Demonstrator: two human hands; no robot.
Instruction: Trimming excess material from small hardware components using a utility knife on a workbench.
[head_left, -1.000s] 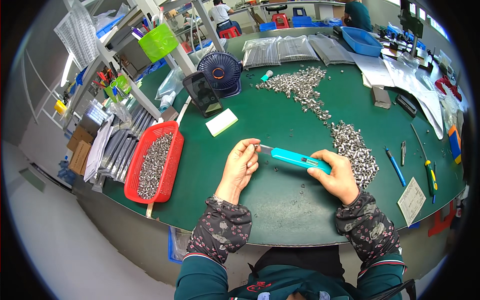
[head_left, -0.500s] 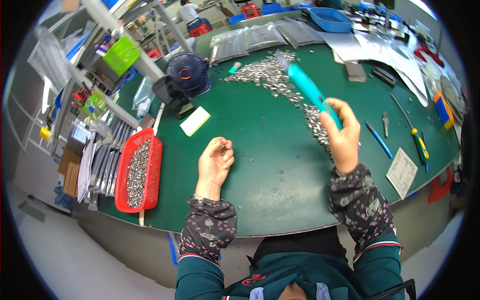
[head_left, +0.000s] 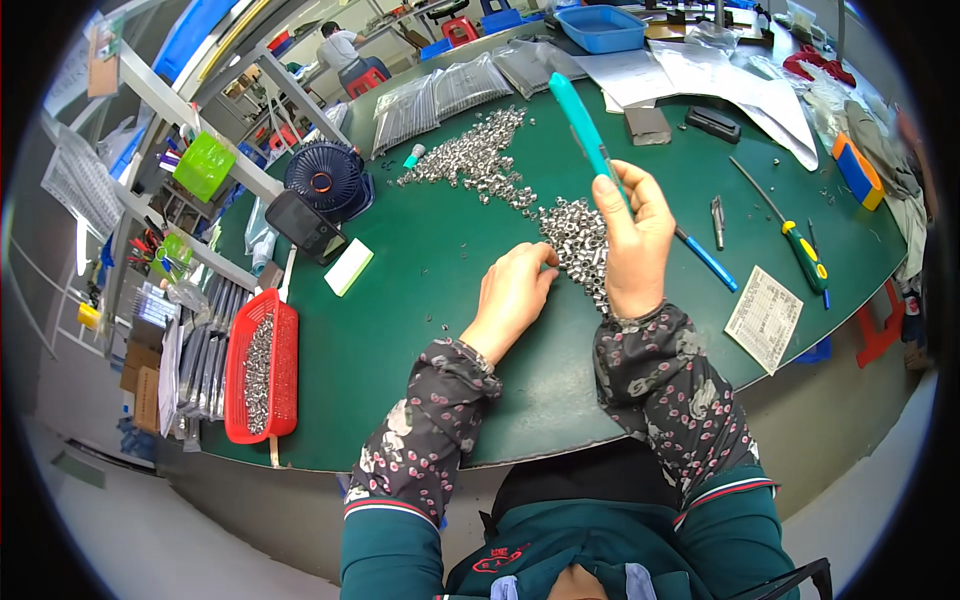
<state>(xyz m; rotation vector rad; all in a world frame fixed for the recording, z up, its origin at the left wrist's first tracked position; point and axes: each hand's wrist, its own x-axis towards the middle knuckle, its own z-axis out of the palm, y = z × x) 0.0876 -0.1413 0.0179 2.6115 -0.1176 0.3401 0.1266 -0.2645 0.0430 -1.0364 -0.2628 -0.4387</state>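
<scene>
In my right hand (head_left: 640, 240) I hold a slim teal pen-shaped tool (head_left: 582, 118) upright, its upper end pointing away to the left. What kind of tool it is I cannot make out. My left hand (head_left: 513, 300) rests low over the table, back up and fingers curled. Its fingertips meet the left edge of a pile of small metal parts (head_left: 578, 235); whatever they hold is hidden under the hand. A larger spread of the same shiny parts (head_left: 470, 155) lies farther off, with a small teal piece (head_left: 415, 155) at its left edge.
A red basket (head_left: 285, 370) of small metal parts stands at left, near a fan (head_left: 325, 180), a phone (head_left: 300, 225) and a pale block (head_left: 349, 267). At right lie a blue pen (head_left: 712, 262), a screwdriver (head_left: 800, 250) and a printed card (head_left: 764, 318). Bagged parts (head_left: 465, 85) line the back.
My left hand has turned palm down and moved right to the near pile's edge. My right hand has drawn the teal tool back from the far parts and raised it upright. The view has shifted.
</scene>
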